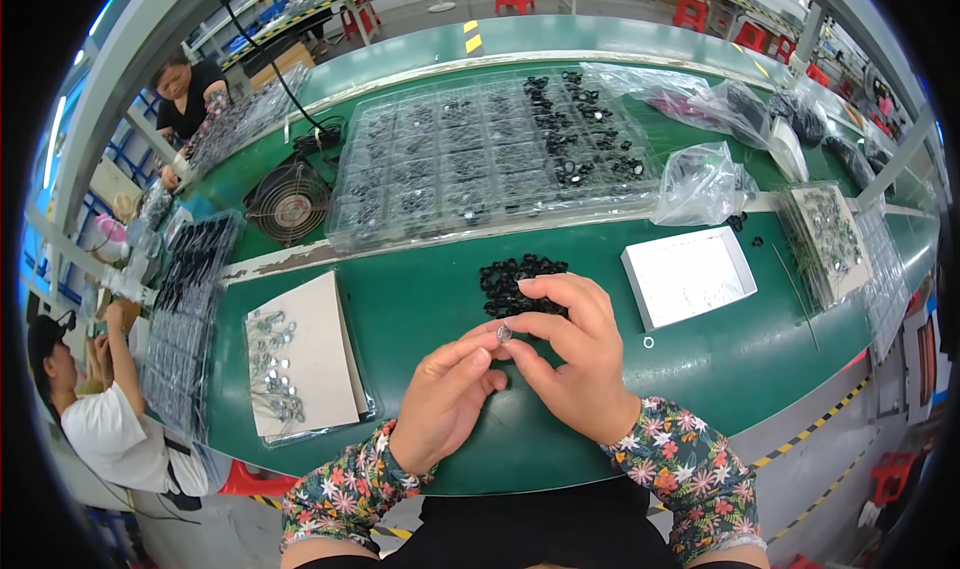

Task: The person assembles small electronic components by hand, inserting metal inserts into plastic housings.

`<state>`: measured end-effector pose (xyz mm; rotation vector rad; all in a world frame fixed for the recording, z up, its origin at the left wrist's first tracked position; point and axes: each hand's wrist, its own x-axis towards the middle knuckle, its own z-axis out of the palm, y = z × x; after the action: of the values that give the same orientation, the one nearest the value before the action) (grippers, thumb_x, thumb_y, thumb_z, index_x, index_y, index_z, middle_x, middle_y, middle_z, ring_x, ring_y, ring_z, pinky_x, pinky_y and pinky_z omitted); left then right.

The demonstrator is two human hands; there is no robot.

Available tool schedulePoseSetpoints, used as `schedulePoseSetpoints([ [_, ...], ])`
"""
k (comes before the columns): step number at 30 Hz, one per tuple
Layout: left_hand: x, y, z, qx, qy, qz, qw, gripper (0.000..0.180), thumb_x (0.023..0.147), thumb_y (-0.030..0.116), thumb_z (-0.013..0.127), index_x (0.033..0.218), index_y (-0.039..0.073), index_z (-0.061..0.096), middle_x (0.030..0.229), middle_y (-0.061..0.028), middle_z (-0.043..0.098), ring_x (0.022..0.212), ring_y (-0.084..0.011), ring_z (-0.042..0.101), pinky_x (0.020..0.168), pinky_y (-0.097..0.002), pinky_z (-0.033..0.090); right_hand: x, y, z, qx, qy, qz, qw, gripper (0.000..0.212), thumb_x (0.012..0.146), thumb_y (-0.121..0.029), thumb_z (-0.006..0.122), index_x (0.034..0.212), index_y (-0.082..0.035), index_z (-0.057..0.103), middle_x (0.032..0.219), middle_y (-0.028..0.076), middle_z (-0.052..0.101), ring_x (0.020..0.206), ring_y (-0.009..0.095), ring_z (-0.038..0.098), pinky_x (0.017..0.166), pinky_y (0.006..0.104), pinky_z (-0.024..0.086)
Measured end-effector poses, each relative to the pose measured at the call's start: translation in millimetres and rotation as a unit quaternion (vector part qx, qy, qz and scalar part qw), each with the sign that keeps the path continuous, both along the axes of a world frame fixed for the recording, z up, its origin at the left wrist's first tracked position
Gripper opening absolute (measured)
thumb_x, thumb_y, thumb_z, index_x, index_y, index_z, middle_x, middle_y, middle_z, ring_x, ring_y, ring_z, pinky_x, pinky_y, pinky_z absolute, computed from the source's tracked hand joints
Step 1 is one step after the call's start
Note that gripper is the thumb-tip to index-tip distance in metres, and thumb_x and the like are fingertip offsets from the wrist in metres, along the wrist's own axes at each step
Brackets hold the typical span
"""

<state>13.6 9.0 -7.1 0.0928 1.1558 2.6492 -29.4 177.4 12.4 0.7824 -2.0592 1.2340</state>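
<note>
1. A small silvery part (504, 334) sits at the fingertips of both hands, above the worktop (560, 466), between its near edge and the pile of black rings (505, 279)
2. Green surface shows around the hands, leftward to the cardboard sheet (325, 344) and rightward to the white box (690, 277); the curved near edge runs under the forearms
3. The left hand (440, 401) pinches the part, its other fingers curled
4. The right hand (585, 354) also pinches it, thumb below, another finger extended higher, overlapping the pile in view
5. Farther out, clear trays (440, 149) line the far side
</note>
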Motion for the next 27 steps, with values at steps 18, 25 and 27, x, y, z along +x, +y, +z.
schedulePoseSetpoints([
  [18, -35, -15, 21, -0.665, 0.358, 0.126, 0.643, 0.02, 0.08, 0.001, 0.067, 0.101, 0.003, 0.068, 0.099, -0.0132, 0.067, 0.083, -0.0281, 0.064, 0.075, -0.0349, 0.051, -22, 40, 13, -0.015, 0.069, -0.083, 0.994, 0.024, 0.067, 0.002, 0.073, 0.088, -0.004, 0.064, 0.119, 0.012, 0.061, 0.109, 0.032, 0.057, 0.092, 0.0406, 0.046],
  [25, -39, -1, 6, -0.72, 0.312, 0.092, 0.613, 0.022, 0.076, 0.008, 0.073, 0.097, 0.004, 0.067, 0.088, -0.0117, 0.064, 0.08, -0.0305, 0.062, 0.07, -0.0391, 0.05, -17, 39, 11, -0.011, 0.046, -0.067, 0.997, 0.023, 0.068, 0.001, 0.074, 0.087, -0.005, 0.065, 0.122, 0.011, 0.06, 0.111, 0.031, 0.056, 0.092, 0.0395, 0.045],
  [27, -40, -3, 1, -0.725, 0.31, 0.087, 0.609, 0.023, 0.075, 0.007, 0.074, 0.097, 0.003, 0.066, 0.088, -0.0113, 0.065, 0.079, -0.0278, 0.063, 0.068, -0.0358, 0.05, -16, 36, 11, -0.005, 0.04, -0.053, 0.998, 0.023, 0.067, 0.0, 0.074, 0.087, -0.005, 0.065, 0.121, 0.011, 0.06, 0.111, 0.031, 0.056, 0.091, 0.0393, 0.045],
])
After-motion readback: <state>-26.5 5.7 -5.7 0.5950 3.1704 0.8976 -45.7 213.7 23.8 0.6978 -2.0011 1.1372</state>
